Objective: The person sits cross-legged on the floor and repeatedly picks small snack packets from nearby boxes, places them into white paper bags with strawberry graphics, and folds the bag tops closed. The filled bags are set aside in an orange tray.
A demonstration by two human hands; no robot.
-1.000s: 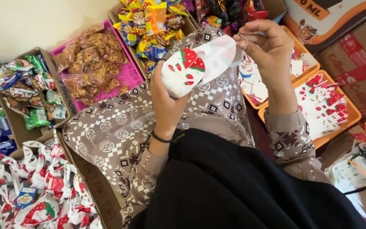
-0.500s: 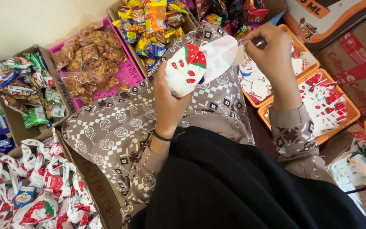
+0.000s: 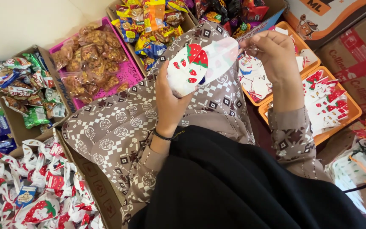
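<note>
My left hand (image 3: 169, 104) grips the lower end of a white pouch printed with red strawberries (image 3: 200, 63), holding it up above my patterned brown lap (image 3: 119, 123). My right hand (image 3: 276, 55) pinches the pouch's top end with its fingertips, where a thin tie or string shows. The pouch looks filled and rounded. Both sleeves are brown with a white geometric print, and a black band sits on my left wrist.
Two orange trays (image 3: 352, 111) of flat strawberry-print pouches lie at right. A pink basket (image 3: 130, 72) holds bagged fried snacks. Cardboard boxes hold colourful snack packets (image 3: 153, 21) and green-blue packets (image 3: 26, 89). A box of tied strawberry pouches (image 3: 34, 191) sits lower left.
My right hand has shifted slightly down and right at the pouch's top end, and the pouch has tilted a little. My left hand keeps its grip.
</note>
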